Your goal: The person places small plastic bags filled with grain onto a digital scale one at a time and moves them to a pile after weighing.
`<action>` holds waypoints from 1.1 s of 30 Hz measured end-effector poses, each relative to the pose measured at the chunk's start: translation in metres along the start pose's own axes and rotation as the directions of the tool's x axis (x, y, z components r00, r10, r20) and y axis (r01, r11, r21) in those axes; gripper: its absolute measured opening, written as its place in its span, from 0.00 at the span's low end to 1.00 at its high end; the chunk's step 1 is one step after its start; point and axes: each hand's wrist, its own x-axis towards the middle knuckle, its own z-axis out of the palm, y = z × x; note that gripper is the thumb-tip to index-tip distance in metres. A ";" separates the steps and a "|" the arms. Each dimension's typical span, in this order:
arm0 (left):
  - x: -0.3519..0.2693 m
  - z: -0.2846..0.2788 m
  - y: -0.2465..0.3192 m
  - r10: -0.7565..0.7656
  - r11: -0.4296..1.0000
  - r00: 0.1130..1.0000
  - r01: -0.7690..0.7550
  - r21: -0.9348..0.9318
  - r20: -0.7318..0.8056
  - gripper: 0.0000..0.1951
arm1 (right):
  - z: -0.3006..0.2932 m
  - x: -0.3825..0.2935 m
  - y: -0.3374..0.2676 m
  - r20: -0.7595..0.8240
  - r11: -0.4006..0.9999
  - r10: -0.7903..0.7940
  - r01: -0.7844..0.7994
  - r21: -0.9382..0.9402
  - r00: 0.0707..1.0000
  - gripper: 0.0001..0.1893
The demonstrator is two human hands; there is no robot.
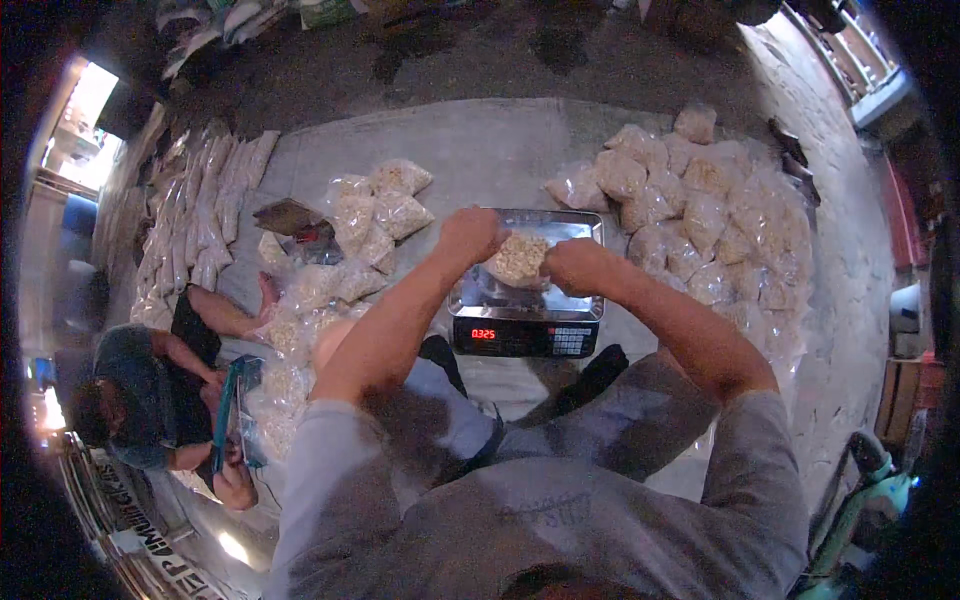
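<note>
A clear plastic bag of pale, flaky food pieces (520, 257) rests over the steel tray of a digital scale (480, 313). My left hand (474, 234) is closed on the bag's upper left edge, and my right hand (576, 267) grips its right edge. The bag's mouth seems spread between the two fists; the fingertips are hard to make out. Red digits glow on the scale's front panel, which has a keypad at its right.
Filled clear bags (705, 217) are heaped right of the scale; more bags (375, 210) lie to the left. Long filled plastic tubes (199, 202) lie farther left. At lower left another person (142, 390) sits, hands at a teal bag sealer (229, 412). A grey sheet (480, 142) covers the floor.
</note>
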 end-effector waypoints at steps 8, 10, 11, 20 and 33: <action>0.008 -0.018 0.005 -0.058 0.998 0.997 0.057 -0.030 -0.058 0.16 | -0.007 -0.002 0.004 0.192 0.997 0.059 -0.049 -0.057 0.980 0.07; 0.007 -0.015 0.005 -0.050 0.998 0.996 0.047 -0.036 -0.075 0.15 | -0.004 -0.004 0.007 0.112 1.000 0.011 -0.013 0.018 0.994 0.11; 0.007 -0.013 0.007 -0.036 0.999 0.995 0.032 -0.042 -0.091 0.14 | -0.003 -0.003 0.007 0.114 1.000 0.007 -0.009 0.017 0.993 0.11; 0.013 -0.016 0.049 0.326 0.943 0.924 -0.304 -0.134 0.199 0.15 | -0.071 -0.017 -0.017 0.217 0.990 0.081 -0.104 0.096 0.973 0.16; 0.000 -0.087 0.046 0.262 0.963 0.965 -0.259 -0.075 0.026 0.19 | -0.088 -0.052 0.019 -0.063 0.972 0.175 -0.162 0.169 0.983 0.13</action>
